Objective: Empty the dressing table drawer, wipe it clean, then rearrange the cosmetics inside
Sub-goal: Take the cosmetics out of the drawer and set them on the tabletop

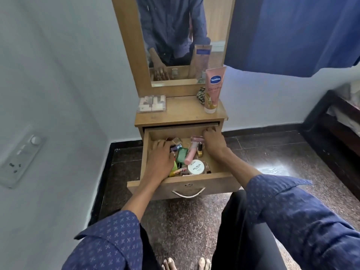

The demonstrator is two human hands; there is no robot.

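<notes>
Fingers of both hands are down among the cosmetics: the left hand lies spread and loosely bent over the small items at the drawer's left side, and whether it holds any of them cannot be told; the right hand reaches to the back right corner, fingertips curled down against the rear wall, with nothing visibly in its grasp. Both seem set to gather things for lifting out, so the emptying looks barely begun.

Largest first, the dressing table stands against the wall with its mirror above. On its top, a pink Vaseline tube stands on its cap at the back right corner, a patterned hair clip touching it on the left, and a clear case of small blocks sits at the left edge.

The drawer is pulled fully open, probably to expose everything. Inside lie a white nail polish remover tub near the front edge, a pink tube slanting through the middle, a green compact beside it, and a gold-capped bottle just right of the tube.
</notes>
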